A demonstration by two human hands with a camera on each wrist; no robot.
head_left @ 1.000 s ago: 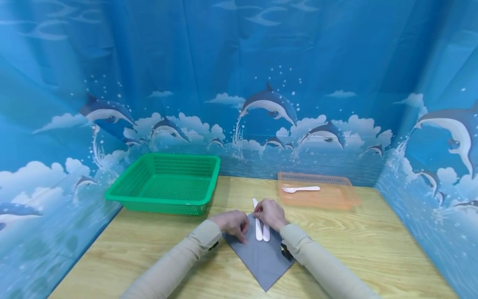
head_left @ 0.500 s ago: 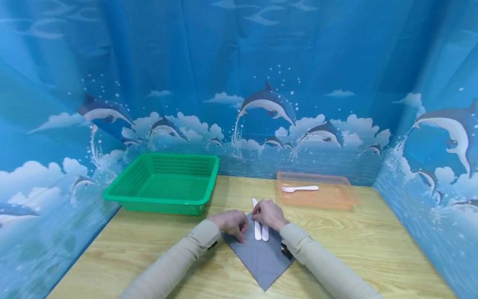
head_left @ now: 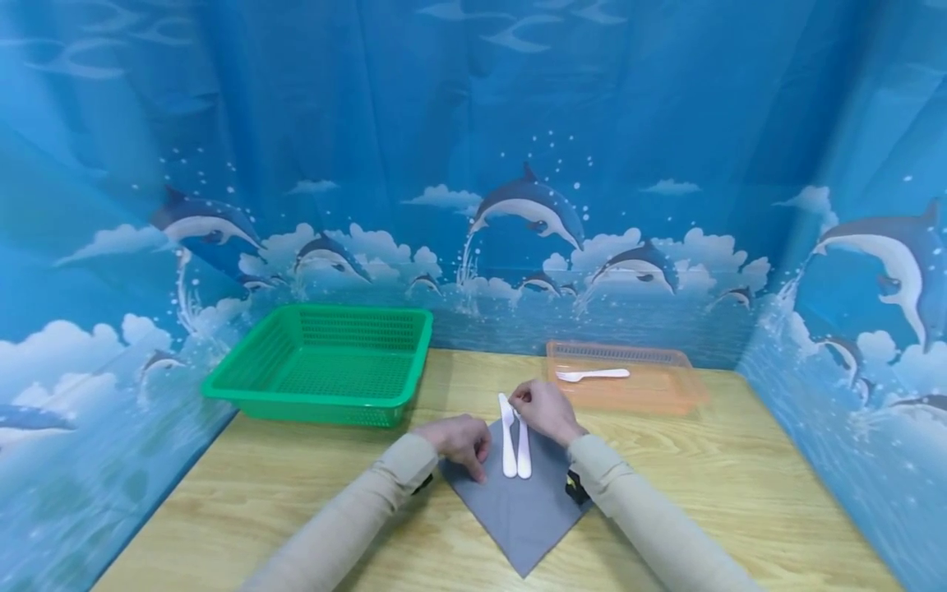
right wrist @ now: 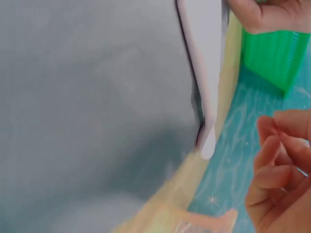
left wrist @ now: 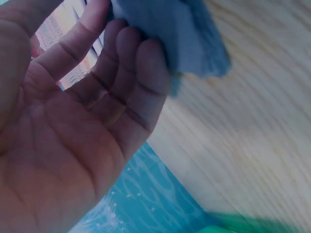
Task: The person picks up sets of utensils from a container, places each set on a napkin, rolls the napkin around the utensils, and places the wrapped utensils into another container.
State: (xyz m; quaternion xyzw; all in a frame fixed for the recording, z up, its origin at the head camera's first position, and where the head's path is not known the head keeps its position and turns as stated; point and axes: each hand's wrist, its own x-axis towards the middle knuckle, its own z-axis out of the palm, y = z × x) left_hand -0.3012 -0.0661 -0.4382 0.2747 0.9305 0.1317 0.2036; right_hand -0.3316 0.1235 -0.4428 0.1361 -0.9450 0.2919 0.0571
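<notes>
A grey cloth napkin (head_left: 527, 526) lies on the table with one corner toward the person. On it, side by side, are a white knife (head_left: 509, 448) and a second slim white utensil (head_left: 524, 456), whose far end is partly hidden by the right hand. At the napkin's left corner rests the left hand (head_left: 460, 442); in the left wrist view its bent fingertips touch the cloth (left wrist: 194, 43). The right hand (head_left: 547, 409) hovers at the far end of the utensils, fingers bent. In the right wrist view, a gap shows between its fingers (right wrist: 272, 179) and the white utensils (right wrist: 204, 63).
At the back left stands a green slotted basket (head_left: 395, 403). An orange translucent tray (head_left: 669, 399) is at the back right, with a white fork (head_left: 593, 375) lying in it. Blue dolphin-print curtains (head_left: 473, 123) enclose the wooden table (head_left: 740, 477) on the back and sides.
The right hand has drawn back to the right and slightly away from the person, exposing more of the knife and the second utensil. The left hand has stayed in place.
</notes>
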